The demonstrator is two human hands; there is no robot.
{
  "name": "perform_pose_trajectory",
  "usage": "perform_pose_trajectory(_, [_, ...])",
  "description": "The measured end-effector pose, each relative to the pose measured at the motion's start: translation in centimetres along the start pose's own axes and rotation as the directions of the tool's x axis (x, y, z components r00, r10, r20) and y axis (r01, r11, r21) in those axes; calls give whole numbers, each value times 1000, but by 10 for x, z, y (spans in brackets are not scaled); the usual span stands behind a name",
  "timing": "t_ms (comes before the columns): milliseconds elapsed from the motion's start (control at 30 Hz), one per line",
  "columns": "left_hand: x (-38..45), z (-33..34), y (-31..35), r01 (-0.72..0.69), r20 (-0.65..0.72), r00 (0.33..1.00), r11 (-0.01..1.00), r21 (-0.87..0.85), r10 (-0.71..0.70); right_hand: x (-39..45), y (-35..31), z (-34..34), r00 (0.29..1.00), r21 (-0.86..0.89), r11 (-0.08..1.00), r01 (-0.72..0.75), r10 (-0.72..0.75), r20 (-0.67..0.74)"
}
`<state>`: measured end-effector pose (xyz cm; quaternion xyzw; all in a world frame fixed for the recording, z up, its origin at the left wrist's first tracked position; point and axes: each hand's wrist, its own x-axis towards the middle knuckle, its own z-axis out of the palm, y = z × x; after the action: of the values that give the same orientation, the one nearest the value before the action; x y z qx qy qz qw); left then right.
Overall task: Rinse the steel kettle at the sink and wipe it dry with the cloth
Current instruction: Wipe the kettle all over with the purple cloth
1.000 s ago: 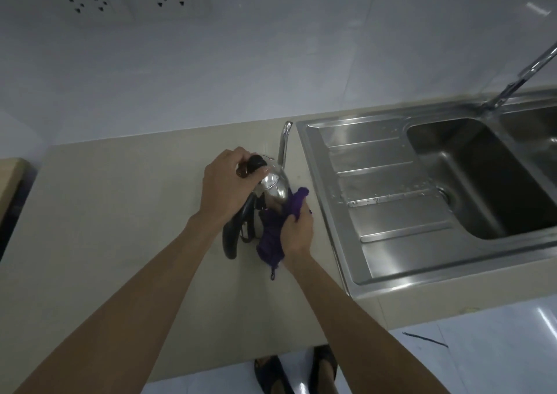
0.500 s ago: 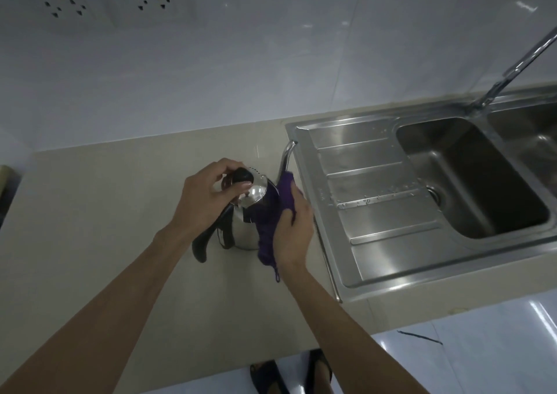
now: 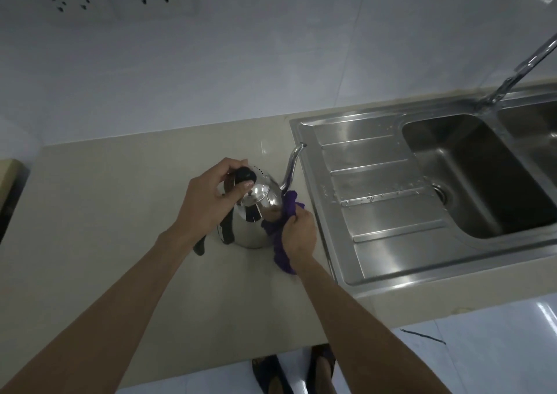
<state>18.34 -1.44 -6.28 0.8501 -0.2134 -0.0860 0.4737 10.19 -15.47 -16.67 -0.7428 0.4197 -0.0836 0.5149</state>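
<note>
Right hand (image 3: 298,233) closed around purple cloth (image 3: 281,236), pressing it on kettle side. Left hand (image 3: 211,196) grips black lid knob (image 3: 244,175), fingers curled. Steel kettle (image 3: 256,218) stands on beige counter (image 3: 105,212), spout (image 3: 291,164) toward sink (image 3: 376,212).

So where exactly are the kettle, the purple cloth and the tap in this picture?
kettle (image 3: 256,227): head view, on its shiny steel belly.
purple cloth (image 3: 281,252): head view, on the bunched part hanging below the right hand.
tap (image 3: 512,75): head view, midway along its slanted metal spout.
</note>
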Motion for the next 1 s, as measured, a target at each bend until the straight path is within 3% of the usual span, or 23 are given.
perform_pose_trajectory(100, [-2, 8, 5, -17, -86, 996, 988, 153, 30, -7, -25, -12, 972, 157, 962, 224, -209, -107])
perform_pose_trajectory(167, [0, 13, 9, 1, -131, 991, 983, 186, 23, -20, -30, -7, 932, 172, 918, 357, -337, -138])
perform_pose_trajectory(300, [0, 16, 8, 36, -151, 988, 984, 174, -10, -12, -15, 4, 979, 162, 970, 183, -166, -115])
perform_pose_trajectory(500, [-1, 17, 10, 25, -158, 987, 985, 172, 3, -5, -10, 24, 986, 185, 980, 75, -46, -158])
perform_pose_trajectory(600, [-1, 16, 9, 26, -153, 988, 985, 172, 0, 6, -3, 23, 995, 144, 988, -63, 74, -74])
perform_pose_trajectory(767, [-1, 16, 11, 26, -153, 988, 993, 112, -9, 21, -5, 13, 999, 1, 999, -38, 38, 33])
perform_pose_trajectory(1000, [-2, 16, 11, 35, -145, 989, 998, 60, -26, -34, 1, 30, 993, 9, 994, -106, 107, -53])
